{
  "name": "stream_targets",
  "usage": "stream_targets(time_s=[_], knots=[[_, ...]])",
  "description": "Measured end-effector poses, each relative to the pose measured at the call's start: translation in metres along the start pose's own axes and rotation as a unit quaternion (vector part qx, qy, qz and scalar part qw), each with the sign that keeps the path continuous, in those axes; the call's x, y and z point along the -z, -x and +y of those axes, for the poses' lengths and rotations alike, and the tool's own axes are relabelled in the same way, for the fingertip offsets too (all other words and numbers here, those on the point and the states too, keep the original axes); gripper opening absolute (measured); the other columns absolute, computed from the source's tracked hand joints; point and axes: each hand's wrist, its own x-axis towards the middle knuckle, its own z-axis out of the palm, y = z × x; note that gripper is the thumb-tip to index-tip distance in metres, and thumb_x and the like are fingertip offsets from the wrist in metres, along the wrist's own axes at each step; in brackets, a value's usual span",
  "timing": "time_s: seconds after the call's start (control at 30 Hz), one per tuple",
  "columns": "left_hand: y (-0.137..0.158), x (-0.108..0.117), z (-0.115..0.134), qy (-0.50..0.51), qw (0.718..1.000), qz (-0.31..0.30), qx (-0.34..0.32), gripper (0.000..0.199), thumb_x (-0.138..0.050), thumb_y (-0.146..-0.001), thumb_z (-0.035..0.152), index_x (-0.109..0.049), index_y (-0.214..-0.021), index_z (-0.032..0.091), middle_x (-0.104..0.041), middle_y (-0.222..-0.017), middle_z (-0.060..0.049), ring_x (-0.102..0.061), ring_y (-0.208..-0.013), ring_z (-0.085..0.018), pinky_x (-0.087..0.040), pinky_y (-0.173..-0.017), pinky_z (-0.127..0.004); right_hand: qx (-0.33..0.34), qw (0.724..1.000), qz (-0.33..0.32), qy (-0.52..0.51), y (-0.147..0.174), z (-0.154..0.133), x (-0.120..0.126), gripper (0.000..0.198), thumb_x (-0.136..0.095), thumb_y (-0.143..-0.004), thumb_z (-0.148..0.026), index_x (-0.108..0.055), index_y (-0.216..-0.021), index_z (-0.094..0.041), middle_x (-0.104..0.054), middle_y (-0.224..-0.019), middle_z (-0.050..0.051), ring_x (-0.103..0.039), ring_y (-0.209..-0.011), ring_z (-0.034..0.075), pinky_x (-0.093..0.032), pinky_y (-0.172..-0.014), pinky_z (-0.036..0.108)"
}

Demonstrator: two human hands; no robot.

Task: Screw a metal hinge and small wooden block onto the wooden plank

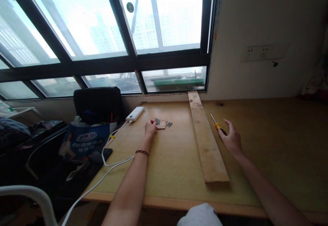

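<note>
My left hand (pixel 150 128) pinches a small metal hinge (pixel 158 120) between thumb and fingers, above a small flat wooden piece (pixel 162 125) on the table. Just right of that piece lie several dark screws (pixel 169 124) side by side. A long wooden board (pixel 207 140) rests flat between my two hands, running away from me toward the window. To the board's right is a screwdriver (pixel 218 126) with a yellow and black handle, its shaft pointing away from me. My right hand (pixel 232 138) is beside its handle, thumb and fingers spread; whether the thumb touches the handle I cannot tell.
A white power bank (pixel 135 114) with a white cable (pixel 119 163) lies at the table's left edge. Left of the table stand a black chair (pixel 98 101) and a blue bag (pixel 83 142). The window (pixel 169 60) and wall sockets (pixel 265 52) are behind the table (pixel 174 171).
</note>
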Motion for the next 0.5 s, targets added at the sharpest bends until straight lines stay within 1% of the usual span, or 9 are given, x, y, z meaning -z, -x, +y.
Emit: stream_targets(time_s=[0.1, 0.17, 0.23, 0.33, 0.5], knots=[[0.0, -0.002, -0.008, -0.083, 0.995, 0.03, -0.048, 0.019, -0.046, -0.075, 0.023, -0.06, -0.081, 0.013, -0.067, -0.077, -0.009, -0.063, -0.076, -0.017, -0.044, -0.068, -0.024, 0.003, 0.999, -0.024, 0.043, 0.016, 0.0, 0.004, 0.047, -0.05, -0.072, -0.034, -0.046, -0.116, -0.017, -0.057, -0.111, 0.014, -0.054, -0.101, 0.028, -0.043, -0.086, 0.042], [0.0, -0.007, -0.007, -0.117, 0.99, 0.04, -0.074, 0.021, -0.046, -0.075, 0.026, -0.062, -0.081, 0.014, -0.067, -0.083, -0.01, -0.062, -0.08, -0.019, -0.043, -0.071, -0.025, 0.021, 0.998, -0.035, 0.049, 0.018, -0.002, 0.003, 0.047, -0.05, -0.072, -0.032, -0.045, -0.117, -0.017, -0.055, -0.113, 0.014, -0.052, -0.104, 0.028, -0.042, -0.089, 0.041], [0.001, -0.011, -0.005, -0.146, 0.984, 0.044, -0.089, 0.023, -0.045, -0.076, 0.028, -0.063, -0.082, 0.015, -0.067, -0.084, -0.01, -0.062, -0.081, -0.02, -0.043, -0.071, -0.026, 0.035, 0.997, -0.037, 0.051, 0.017, -0.003, 0.002, 0.047, -0.049, -0.072, -0.031, -0.044, -0.117, -0.017, -0.054, -0.115, 0.014, -0.05, -0.107, 0.028, -0.04, -0.091, 0.041], [0.0, -0.014, -0.004, -0.19, 0.976, 0.044, -0.099, 0.025, -0.044, -0.077, 0.029, -0.064, -0.083, 0.016, -0.067, -0.084, -0.011, -0.062, -0.081, -0.022, -0.042, -0.071, -0.028, 0.031, 0.998, -0.034, 0.051, 0.014, -0.004, 0.003, 0.046, -0.049, -0.072, -0.029, -0.044, -0.116, -0.017, -0.054, -0.114, 0.014, -0.051, -0.106, 0.028, -0.04, -0.091, 0.043], [0.002, -0.013, -0.002, -0.239, 0.966, 0.056, -0.087, 0.027, -0.043, -0.078, 0.03, -0.065, -0.084, 0.016, -0.066, -0.091, -0.013, -0.061, -0.084, -0.024, -0.043, -0.07, -0.029, 0.038, 0.998, -0.037, 0.039, 0.016, -0.004, 0.003, 0.046, -0.049, -0.072, -0.026, -0.043, -0.117, -0.019, -0.053, -0.114, 0.013, -0.048, -0.109, 0.028, -0.039, -0.093, 0.045]])
